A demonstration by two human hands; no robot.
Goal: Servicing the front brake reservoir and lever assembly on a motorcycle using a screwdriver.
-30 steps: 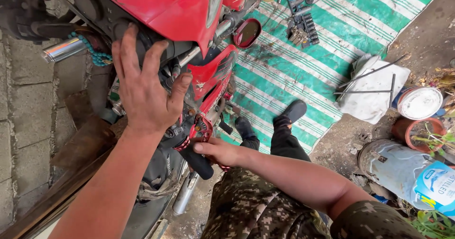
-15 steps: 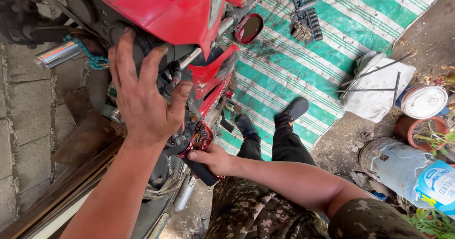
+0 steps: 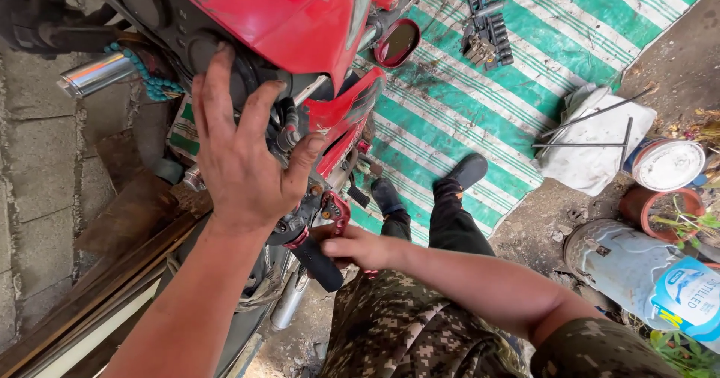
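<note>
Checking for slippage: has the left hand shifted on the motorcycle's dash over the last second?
No. The left hand stays spread beside the red fairing; only the camera drifted.

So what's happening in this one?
A person is working on a red motorcycle seen from above. The left hand is spread flat over the dark parts by the handlebar, and the right hand touches the black handlebar grip near the red lever bracket. A socket set lies on the green striped mat, and metal rods rest on a white cloth.
</note>
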